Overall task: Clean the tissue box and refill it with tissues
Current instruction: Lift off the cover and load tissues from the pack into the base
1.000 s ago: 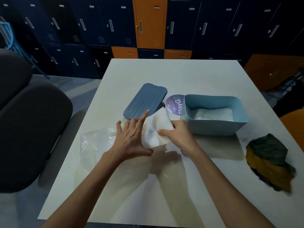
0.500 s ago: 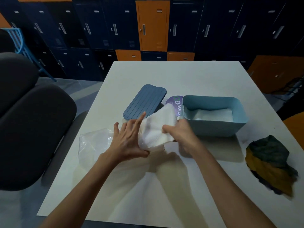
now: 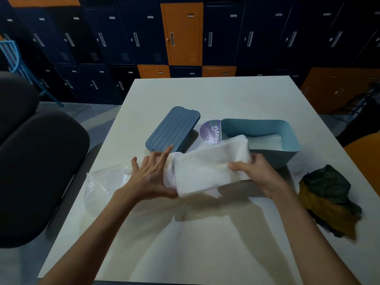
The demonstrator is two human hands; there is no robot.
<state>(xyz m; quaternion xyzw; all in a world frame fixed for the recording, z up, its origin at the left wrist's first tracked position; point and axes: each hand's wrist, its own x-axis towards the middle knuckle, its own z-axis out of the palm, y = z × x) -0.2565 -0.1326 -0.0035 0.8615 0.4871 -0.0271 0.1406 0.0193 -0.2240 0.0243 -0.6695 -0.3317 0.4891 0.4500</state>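
On my far left a dark chair (image 3: 30, 161) stands beside the counter (image 3: 205, 95). A clear bag (image 3: 102, 186) lies crumpled on the counter's left part. My left hand (image 3: 150, 177) sits over the bag's right end, fingers straight and spread, palm pressed against the left end of the tissues (image 3: 207, 169). Behind that hand the lid (image 3: 173, 128) lies flat, ribbed side up. The tissues, a white stack, are held off the counter between both hands, tilted, their right end reaching over the near left corner of the box (image 3: 281, 157). A purple disc (image 3: 210, 131) lies between lid and box. My right hand (image 3: 257, 173) grips the stack's right end, thumb on top, fingers curled behind. The box stands open with white sheets inside. A green and yellow cloth (image 3: 329, 198) lies crumpled at far right.
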